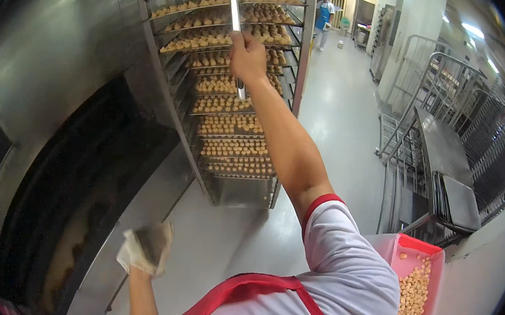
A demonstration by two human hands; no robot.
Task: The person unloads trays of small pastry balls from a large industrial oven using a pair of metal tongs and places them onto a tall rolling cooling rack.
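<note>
Straight ahead stands a tall metal tray rack (163, 88) whose many levels carry trays of small baked pieces (230, 124), pointed ones higher up and rounder ones lower down. My right hand (249, 56) is closed around a vertical metal handle (234, 9) in front of the rack, at the height of its upper trays. Low on the left, my left hand (146, 251) is wrapped in a pale, stained cloth (128, 249); its fingers are hidden in it, so its grip cannot be made out.
A dark oven-like opening (85, 193) lies in the metal wall at left. A pink bin (431, 272) of small baked pieces is at lower right, near metal carts (436, 64) and stacked trays (460, 200). Another person (323, 15) stands down the aisle.
</note>
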